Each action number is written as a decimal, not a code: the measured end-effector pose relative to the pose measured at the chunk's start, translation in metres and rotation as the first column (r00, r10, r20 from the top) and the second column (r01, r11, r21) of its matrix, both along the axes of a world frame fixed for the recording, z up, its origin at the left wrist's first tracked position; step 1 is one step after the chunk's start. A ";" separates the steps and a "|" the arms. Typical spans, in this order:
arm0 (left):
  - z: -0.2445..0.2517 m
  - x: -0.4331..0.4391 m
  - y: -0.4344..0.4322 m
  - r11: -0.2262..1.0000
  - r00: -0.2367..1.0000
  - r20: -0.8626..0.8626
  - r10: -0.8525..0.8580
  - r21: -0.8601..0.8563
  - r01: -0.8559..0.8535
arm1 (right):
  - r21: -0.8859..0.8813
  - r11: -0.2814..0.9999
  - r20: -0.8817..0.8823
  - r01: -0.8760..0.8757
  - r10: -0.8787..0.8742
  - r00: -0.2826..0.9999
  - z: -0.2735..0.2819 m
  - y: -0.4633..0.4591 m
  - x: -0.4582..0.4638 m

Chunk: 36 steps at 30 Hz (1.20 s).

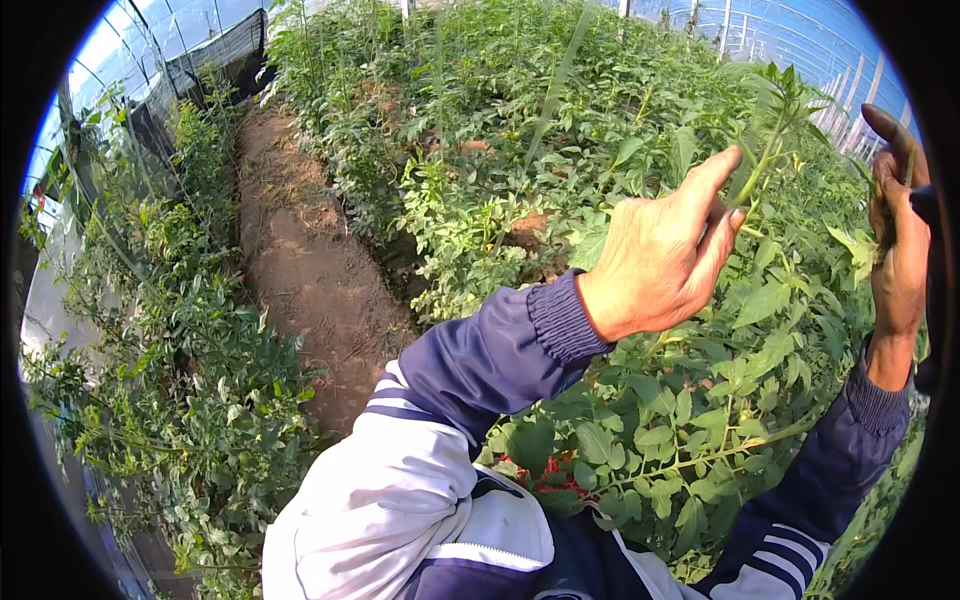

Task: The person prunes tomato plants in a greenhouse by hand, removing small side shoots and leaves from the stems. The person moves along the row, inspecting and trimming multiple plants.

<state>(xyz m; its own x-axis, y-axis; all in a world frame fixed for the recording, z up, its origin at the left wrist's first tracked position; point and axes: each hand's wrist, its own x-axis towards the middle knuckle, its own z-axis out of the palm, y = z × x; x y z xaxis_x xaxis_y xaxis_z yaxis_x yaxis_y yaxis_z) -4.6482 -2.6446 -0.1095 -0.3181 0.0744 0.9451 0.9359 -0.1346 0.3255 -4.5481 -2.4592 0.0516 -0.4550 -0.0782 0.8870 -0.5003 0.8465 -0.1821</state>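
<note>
My left hand [660, 255] reaches up to the right with its back towards me. Its thumb and forefinger close around the green stem of a tomato plant [761, 172], just below the leafy tip. At the right rim of the view is my right hand [898, 232], raised, with one finger pointing up. A thin green stalk [910, 165] shows at its fingers; whether they grip it is unclear, as the dark rim cuts off part of the hand. A pale leaf [855, 249] hangs beside that palm. Below both hands, a leafy side branch [697, 465] slants across the foliage.
A bare soil path [307, 262] runs away at the left, with more plants [202, 420] along its outer side. Dense tomato rows [480, 97] fill the middle. Clear strings or strips [559, 82] hang among them. Something red [559, 476] lies under leaves near my jacket.
</note>
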 end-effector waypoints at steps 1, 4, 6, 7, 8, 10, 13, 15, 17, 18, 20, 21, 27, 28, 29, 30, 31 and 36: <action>-0.037 -0.002 -0.006 0.976 0.978 -0.078 -0.193 0.089 0.199 | -0.070 0.997 0.103 0.022 -0.015 0.995 -0.006 -0.021 0.026; -0.135 -0.024 -0.082 0.981 0.983 -0.086 -0.164 -0.120 0.154 | 0.140 0.989 0.125 -0.038 0.020 0.992 -0.037 -0.051 0.015; -0.203 -0.027 -0.131 0.936 0.857 0.471 -0.209 -0.158 0.315 | 0.183 0.960 0.161 0.210 -0.240 0.957 -0.055 -0.099 -0.007; -0.230 -0.033 -0.152 0.943 0.824 0.553 -0.120 -0.196 0.269 | 0.216 0.936 0.199 0.280 -0.323 0.925 -0.061 -0.123 -0.023; -0.256 -0.032 -0.188 0.944 0.720 0.694 0.011 -0.244 0.220 | 0.257 0.940 0.240 0.226 -0.288 0.927 -0.070 -0.145 -0.067; -0.303 -0.040 -0.236 0.914 0.563 0.817 0.121 -0.313 0.258 | 0.276 0.961 0.387 0.029 -0.138 0.911 -0.071 -0.182 -0.130; -0.326 -0.061 -0.293 0.863 0.496 0.857 0.144 -0.354 0.361 | 0.332 0.930 0.529 -0.156 -0.047 0.847 -0.101 -0.215 -0.223; -0.321 -0.088 -0.329 0.820 0.546 0.816 0.193 -0.439 0.367 | 0.309 0.944 0.701 -0.116 -0.144 0.698 -0.135 -0.228 -0.285; -0.309 -0.117 -0.361 0.825 0.549 0.808 0.213 -0.450 0.342 | 0.402 0.911 0.701 -0.094 -0.240 0.672 -0.196 -0.208 -0.351; -0.314 -0.131 -0.378 0.831 0.567 0.789 0.238 -0.468 0.302 | 0.368 0.930 0.790 -0.010 -0.308 0.530 -0.215 -0.210 -0.373; -0.322 -0.146 -0.410 0.854 0.528 0.790 0.311 -0.477 0.210 | 0.343 0.938 0.866 0.043 -0.334 0.372 -0.266 -0.215 -0.415; -0.321 -0.152 -0.424 0.863 0.491 0.804 0.337 -0.472 0.181 | 0.341 0.939 0.866 0.043 -0.332 0.375 -0.297 -0.210 -0.430; -0.354 -0.172 -0.482 0.890 0.246 0.874 0.420 -0.449 0.076 | 0.521 0.853 0.835 -0.036 -0.500 0.231 -0.396 -0.191 -0.469; -0.360 -0.177 -0.486 0.899 0.237 0.881 0.409 -0.434 0.063 | 0.510 0.860 0.824 0.006 -0.491 0.281 -0.406 -0.188 -0.471; -0.366 -0.185 -0.488 0.906 0.228 0.888 0.399 -0.420 0.052 | 0.516 0.857 0.818 0.012 -0.497 0.289 -0.412 -0.182 -0.470; -0.377 -0.195 -0.492 0.917 0.198 0.904 0.379 -0.396 0.049 | 0.552 0.833 0.801 -0.020 -0.524 0.290 -0.420 -0.172 -0.471; -0.377 -0.211 -0.493 0.915 0.212 0.900 0.382 -0.400 0.050 | 0.587 0.808 0.781 -0.053 -0.547 0.303 -0.420 -0.172 -0.477; -0.361 -0.303 -0.491 0.878 0.359 0.817 0.452 -0.479 -0.016 | 0.663 0.746 0.707 -0.064 -0.597 0.380 -0.420 -0.171 -0.470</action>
<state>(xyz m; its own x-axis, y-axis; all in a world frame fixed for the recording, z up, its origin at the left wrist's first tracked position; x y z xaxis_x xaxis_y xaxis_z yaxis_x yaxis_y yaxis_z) -4.9511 -3.1354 -0.4703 -0.9974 0.0713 0.0093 0.0342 0.3564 0.9337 -5.0179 -2.6307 -0.3684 -0.9865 -0.0505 -0.1560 -0.0761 0.9837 0.1632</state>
